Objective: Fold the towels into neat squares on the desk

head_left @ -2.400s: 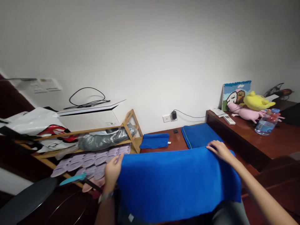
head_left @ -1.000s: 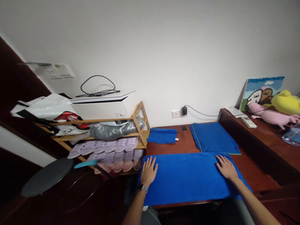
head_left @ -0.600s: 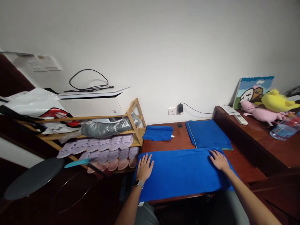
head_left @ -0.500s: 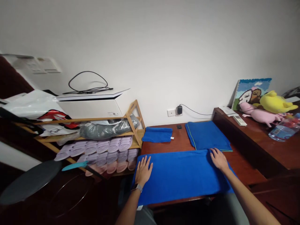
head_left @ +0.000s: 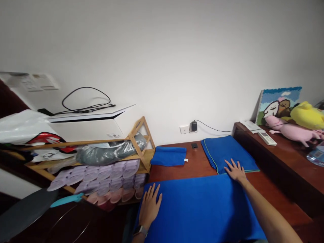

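Observation:
A large blue towel (head_left: 194, 206) lies spread flat on the red-brown desk (head_left: 172, 172) in front of me. My left hand (head_left: 150, 205), with a watch at the wrist, rests palm down on the towel's left side, fingers spread. At the towel's far right edge is my right hand (head_left: 236, 171), fingers apart, reaching over the near edge of a folded blue cloth (head_left: 225, 150) with green trim. Whether it touches that cloth I cannot tell. A smaller folded blue cloth (head_left: 169, 156) with a white tag lies at the back left.
Left of the desk stands a wooden rack (head_left: 145, 150) with lilac slippers (head_left: 103, 172) and a white box (head_left: 93, 128). A raised ledge (head_left: 275, 162) at right holds a remote control (head_left: 267, 138), plush toys (head_left: 291, 130) and a plastic bottle (head_left: 316, 156). A charger (head_left: 194, 126) is plugged into the wall.
The view has tilted up and come closer, so things sit lower in the picture. My right hand has moved forward from the towel's edge toward the green-trimmed cloth. My left hand stays on the towel.

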### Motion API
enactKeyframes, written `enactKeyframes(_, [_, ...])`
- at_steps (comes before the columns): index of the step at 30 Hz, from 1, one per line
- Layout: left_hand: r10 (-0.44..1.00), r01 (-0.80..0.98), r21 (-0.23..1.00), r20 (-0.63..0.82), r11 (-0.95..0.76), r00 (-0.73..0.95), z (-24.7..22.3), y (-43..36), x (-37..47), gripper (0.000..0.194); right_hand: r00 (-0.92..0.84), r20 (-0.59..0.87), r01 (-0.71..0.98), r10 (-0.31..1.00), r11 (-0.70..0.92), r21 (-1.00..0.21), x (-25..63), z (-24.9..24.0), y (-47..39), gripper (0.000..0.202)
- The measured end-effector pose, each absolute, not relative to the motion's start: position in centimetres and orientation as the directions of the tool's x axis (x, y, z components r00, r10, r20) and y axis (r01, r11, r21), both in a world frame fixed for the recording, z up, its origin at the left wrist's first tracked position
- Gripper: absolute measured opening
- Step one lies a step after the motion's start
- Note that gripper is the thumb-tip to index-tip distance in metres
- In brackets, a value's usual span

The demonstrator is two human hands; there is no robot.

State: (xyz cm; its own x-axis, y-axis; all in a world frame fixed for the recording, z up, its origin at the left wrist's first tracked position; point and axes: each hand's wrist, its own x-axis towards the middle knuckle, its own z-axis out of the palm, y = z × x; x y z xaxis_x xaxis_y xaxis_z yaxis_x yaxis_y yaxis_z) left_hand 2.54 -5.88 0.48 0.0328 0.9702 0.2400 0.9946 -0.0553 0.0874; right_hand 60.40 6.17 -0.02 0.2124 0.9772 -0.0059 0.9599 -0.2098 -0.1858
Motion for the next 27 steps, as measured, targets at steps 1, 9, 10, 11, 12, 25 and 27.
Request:
enactKeyframes(1, [0.970,0.994,0.091,0.239,-0.054,0.031,0.5,-5.9,2.5,0.056,0.202,-0.002,0.963,0.979,-0.199,-0.184,60.8,-0.1,6.4,0.066])
enactKeyframes(9, [0.977,0.993,0.108,0.211,-0.052,0.028,1.7,-6.3,3.5,0.056,0.207,-0.086,0.962,0.975,-0.218,-0.164,60.2,4.0,5.5,0.066])
enactKeyframes(10, [0.978,0.993,0.107,0.207,-0.051,0.028,1.9,-6.3,3.6,0.056,0.206,-0.026,0.964,0.978,-0.208,-0.168,59.5,4.4,4.7,0.065])
enactKeyframes(11, [0.979,0.993,0.105,0.203,-0.050,0.028,2.0,-6.4,3.7,0.056,0.191,0.048,0.968,0.980,-0.181,-0.173,58.7,4.6,3.6,0.063])
enactKeyframes(12, [0.979,0.993,0.102,0.202,-0.051,0.030,2.2,-6.3,3.7,0.056,0.160,0.121,0.974,0.980,-0.137,-0.178,57.8,4.5,2.2,0.062])
enactKeyframes(25, [0.986,0.981,0.118,0.083,-0.154,0.145,2.3,-3.1,1.3,0.058,0.233,-0.014,0.969,0.972,-0.234,-0.076,57.5,1.4,-5.7,0.066])
enactKeyframes(27, [0.979,0.977,0.112,0.119,-0.179,0.165,2.4,-3.3,1.4,0.057,0.247,0.061,0.966,0.967,-0.241,-0.089,54.9,2.7,-5.2,0.067])
